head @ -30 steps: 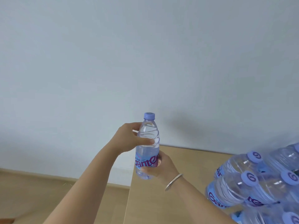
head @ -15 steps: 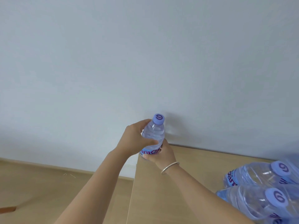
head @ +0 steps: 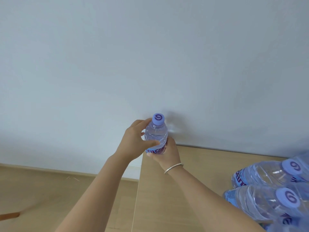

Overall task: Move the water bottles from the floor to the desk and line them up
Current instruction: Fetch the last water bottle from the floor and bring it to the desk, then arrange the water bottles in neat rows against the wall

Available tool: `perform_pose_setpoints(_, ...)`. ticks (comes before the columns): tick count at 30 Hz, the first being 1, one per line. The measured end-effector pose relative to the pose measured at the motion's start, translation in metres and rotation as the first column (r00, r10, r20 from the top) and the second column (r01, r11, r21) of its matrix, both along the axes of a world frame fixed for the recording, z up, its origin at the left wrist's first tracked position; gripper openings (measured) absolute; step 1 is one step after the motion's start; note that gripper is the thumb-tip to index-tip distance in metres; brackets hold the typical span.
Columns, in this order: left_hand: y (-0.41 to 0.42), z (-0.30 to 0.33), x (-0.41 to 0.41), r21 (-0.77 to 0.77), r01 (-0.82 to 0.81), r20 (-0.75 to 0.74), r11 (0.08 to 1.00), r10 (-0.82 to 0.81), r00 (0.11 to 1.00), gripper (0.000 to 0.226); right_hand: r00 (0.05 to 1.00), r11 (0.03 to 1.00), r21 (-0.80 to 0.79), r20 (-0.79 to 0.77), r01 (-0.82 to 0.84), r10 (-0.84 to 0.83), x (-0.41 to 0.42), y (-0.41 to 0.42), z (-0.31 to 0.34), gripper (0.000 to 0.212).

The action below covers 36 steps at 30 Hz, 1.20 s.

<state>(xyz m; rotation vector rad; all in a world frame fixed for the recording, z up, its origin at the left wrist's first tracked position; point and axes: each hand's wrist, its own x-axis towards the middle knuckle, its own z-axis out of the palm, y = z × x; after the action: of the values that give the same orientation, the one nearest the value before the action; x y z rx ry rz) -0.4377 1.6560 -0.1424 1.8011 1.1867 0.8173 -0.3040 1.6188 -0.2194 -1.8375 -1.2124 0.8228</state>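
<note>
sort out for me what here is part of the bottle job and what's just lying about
Part of the job:
- held water bottle, gripped by left hand and right hand at the desk's far left corner
- desk
- other water bottles on the desk at right

Just lying about:
- silver bangle on the right wrist
- brown object on the floor, too blurred to identify

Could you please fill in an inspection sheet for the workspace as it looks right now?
Surface: light wooden desk, far edge against the wall.
Job's things: held bottle at the desk's far left corner, capped; whether it rests on the desk cannot be told. Other bottles crowd the right edge.
Clutter: nothing seen.
Hands: left hand and right hand both grip the held bottle; bracelet on the right wrist.
Cables: nothing seen.
Surroundings: pale wall, wooden floor.
</note>
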Motion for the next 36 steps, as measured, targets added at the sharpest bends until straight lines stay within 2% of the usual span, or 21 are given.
perform_pose_setpoints(5,-0.007,-0.008,0.002,0.000,-0.077,-0.039,0.997,0.077,0.996,0.068,0.998,0.998,-0.042,0.038,-0.049,0.051,0.002,-0.002,0.006,0.051)
perform_pose_setpoints(8,-0.012,-0.014,0.002,-0.087,-0.140,-0.098,0.986,0.131,0.987,0.084,0.997,0.993,-0.106,0.052,-0.045,0.051,0.004,-0.012,0.005,0.056)
perform_pose_setpoints(10,-0.022,-0.016,0.003,-0.115,-0.162,-0.129,0.980,0.147,0.981,0.092,0.995,0.990,-0.113,0.056,-0.080,0.087,0.010,-0.029,0.012,0.049)
perform_pose_setpoints(13,-0.050,-0.019,0.012,-0.093,-0.288,-0.048,0.953,0.285,0.957,0.075,0.988,0.985,-0.125,0.079,-0.121,0.131,0.030,-0.075,0.028,0.047)
perform_pose_setpoints(16,-0.086,-0.027,0.028,-0.133,-0.344,0.030,0.929,0.351,0.936,0.060,0.989,0.995,-0.083,0.134,-0.051,0.062,0.056,-0.130,0.044,0.038)
perform_pose_setpoints(18,-0.110,-0.033,0.048,-0.132,-0.244,-0.010,0.961,0.245,0.969,0.055,0.988,0.997,-0.080,0.156,-0.010,0.022,0.073,-0.164,0.055,0.031)
perform_pose_setpoints(21,-0.141,-0.031,0.092,-0.108,0.017,-0.032,0.994,-0.021,0.999,0.051,0.982,0.992,-0.109,0.182,0.066,-0.046,0.094,-0.209,0.063,0.022)
perform_pose_setpoints(25,-0.171,-0.005,0.144,-0.125,0.319,-0.016,0.940,-0.323,0.946,0.063,0.974,0.977,-0.059,0.111,0.204,-0.197,0.106,-0.246,0.066,0.023)
perform_pose_setpoints(27,-0.180,0.007,0.163,-0.152,0.414,-0.040,0.898,-0.424,0.905,0.052,0.964,0.966,-0.022,0.066,0.259,-0.257,0.107,-0.256,0.070,0.026)
perform_pose_setpoints(30,-0.185,0.014,0.184,-0.159,0.392,-0.026,0.906,-0.401,0.916,0.043,0.952,0.952,-0.035,-0.024,0.305,-0.306,0.108,-0.262,0.075,0.027)
perform_pose_setpoints(32,-0.187,0.012,0.191,-0.163,0.369,-0.020,0.915,-0.377,0.926,0.053,0.953,0.951,-0.058,0.009,0.303,-0.303,0.107,-0.263,0.073,0.031)
perform_pose_setpoints(36,-0.189,0.008,0.188,-0.187,0.332,0.038,0.925,-0.331,0.943,0.054,0.943,0.941,-0.063,0.018,0.332,-0.332,0.110,-0.267,0.075,0.035)
